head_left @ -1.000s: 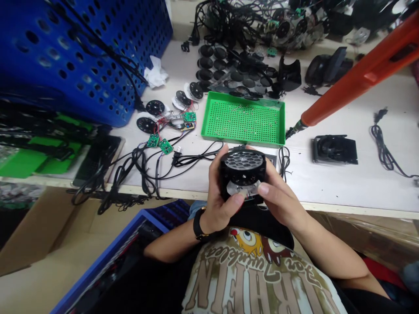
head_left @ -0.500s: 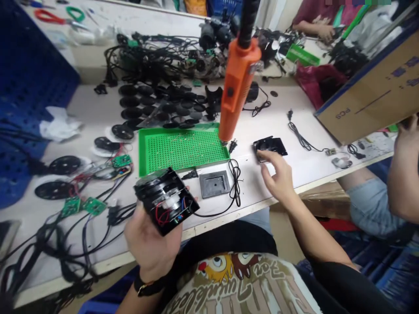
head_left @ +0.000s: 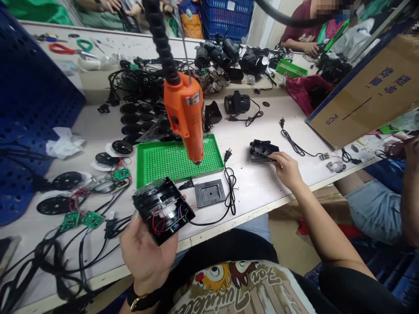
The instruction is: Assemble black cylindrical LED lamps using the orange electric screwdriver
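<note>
Gripping a wired lamp housing in the left hand, right hand on a casing; screws dot the green tray.

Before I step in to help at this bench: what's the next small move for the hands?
Probably bring the black bracket over to the open lamp housing. The right hand rests on the bracket, the left hand holds the housing with its red and black wires exposed, and the orange electric screwdriver hangs above the green parts tray.

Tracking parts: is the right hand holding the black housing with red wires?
No, the left hand holds that black plastic housing; the right hand touches another black casing.
</note>
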`<state>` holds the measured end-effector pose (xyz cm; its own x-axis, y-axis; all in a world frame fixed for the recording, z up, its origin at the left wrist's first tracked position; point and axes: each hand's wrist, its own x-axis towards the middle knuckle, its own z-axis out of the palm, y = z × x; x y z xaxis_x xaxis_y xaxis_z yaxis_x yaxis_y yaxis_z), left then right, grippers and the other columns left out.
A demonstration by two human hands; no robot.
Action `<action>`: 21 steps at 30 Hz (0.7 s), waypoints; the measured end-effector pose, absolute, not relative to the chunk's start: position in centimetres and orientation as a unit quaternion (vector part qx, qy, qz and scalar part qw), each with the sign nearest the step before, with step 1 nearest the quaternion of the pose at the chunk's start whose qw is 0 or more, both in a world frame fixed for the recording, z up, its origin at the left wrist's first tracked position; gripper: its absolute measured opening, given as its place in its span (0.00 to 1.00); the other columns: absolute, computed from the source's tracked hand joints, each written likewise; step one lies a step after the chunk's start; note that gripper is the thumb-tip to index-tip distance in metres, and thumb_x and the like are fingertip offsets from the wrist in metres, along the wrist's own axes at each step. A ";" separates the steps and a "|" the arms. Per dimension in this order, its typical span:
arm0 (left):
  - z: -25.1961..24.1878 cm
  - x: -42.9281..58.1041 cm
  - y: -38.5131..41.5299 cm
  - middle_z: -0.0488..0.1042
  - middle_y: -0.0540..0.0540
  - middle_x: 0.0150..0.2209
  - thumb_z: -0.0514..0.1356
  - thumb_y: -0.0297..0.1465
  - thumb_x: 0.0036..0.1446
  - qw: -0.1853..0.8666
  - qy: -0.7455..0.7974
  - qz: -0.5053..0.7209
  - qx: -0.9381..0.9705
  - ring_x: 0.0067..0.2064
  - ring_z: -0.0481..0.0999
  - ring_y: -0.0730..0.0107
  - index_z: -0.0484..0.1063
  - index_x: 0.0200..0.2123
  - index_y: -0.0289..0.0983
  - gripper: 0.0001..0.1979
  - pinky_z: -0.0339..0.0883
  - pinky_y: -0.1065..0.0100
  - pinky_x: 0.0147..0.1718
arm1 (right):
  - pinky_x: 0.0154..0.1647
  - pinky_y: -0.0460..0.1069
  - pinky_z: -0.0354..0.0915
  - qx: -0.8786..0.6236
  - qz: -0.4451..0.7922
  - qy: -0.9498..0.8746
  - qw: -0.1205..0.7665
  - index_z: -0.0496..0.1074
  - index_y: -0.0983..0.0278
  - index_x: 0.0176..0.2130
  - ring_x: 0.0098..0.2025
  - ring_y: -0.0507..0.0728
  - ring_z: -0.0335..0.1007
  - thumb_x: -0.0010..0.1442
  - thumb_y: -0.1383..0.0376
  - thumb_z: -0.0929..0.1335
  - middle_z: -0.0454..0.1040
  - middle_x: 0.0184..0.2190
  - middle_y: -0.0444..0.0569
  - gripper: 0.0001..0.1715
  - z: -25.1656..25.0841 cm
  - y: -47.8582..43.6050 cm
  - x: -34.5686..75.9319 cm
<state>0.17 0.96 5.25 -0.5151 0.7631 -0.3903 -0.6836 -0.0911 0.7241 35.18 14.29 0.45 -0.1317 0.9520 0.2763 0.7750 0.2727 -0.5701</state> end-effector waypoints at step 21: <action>4.3 1.0 -0.1 0.85 0.44 0.44 0.63 0.47 0.57 0.564 0.442 0.697 0.033 0.52 0.82 0.48 0.81 0.40 0.41 0.17 0.78 0.48 0.54 | 0.67 0.65 0.66 -0.663 0.449 -0.513 0.309 0.77 0.61 0.57 0.65 0.68 0.71 0.54 0.51 0.73 0.77 0.62 0.56 0.34 -0.3 14.3 35.2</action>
<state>0.97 -0.07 4.30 -0.3614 0.8152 -0.4526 -0.7566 0.0273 0.6533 35.22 14.26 -0.34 0.0712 0.9578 -0.2785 0.4027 -0.2831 -0.8705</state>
